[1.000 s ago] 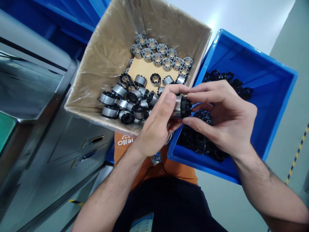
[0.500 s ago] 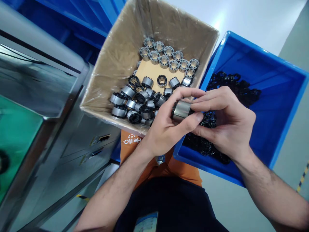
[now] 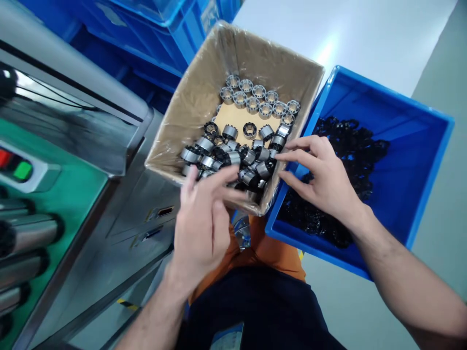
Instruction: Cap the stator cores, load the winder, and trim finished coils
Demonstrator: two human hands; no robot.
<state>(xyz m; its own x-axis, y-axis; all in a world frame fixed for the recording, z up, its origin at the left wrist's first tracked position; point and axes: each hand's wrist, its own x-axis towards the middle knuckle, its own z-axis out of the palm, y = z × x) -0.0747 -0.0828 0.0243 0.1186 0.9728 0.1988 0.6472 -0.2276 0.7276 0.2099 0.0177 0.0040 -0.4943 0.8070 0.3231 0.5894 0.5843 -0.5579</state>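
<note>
Both grips apart

A blue bin (image 3: 408,150) stands beside a plastic-lined carton (image 3: 189,109). The left hand (image 3: 200,221) (blurred) spreads its fingers over the carton's near side; the right hand (image 3: 324,177), thumb and fingers likewise apart, is at its right rim. Black-ended metal cores (image 3: 205,144) lie heaped inside the carton, black pieces (image 3: 346,146) inside the bin.

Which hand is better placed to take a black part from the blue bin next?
Probably the right hand, which appears over the blue bin, near the black parts, with no part visible in its grasp. The blurred left hand is farther off, at the near edge of the lined carton.
</note>
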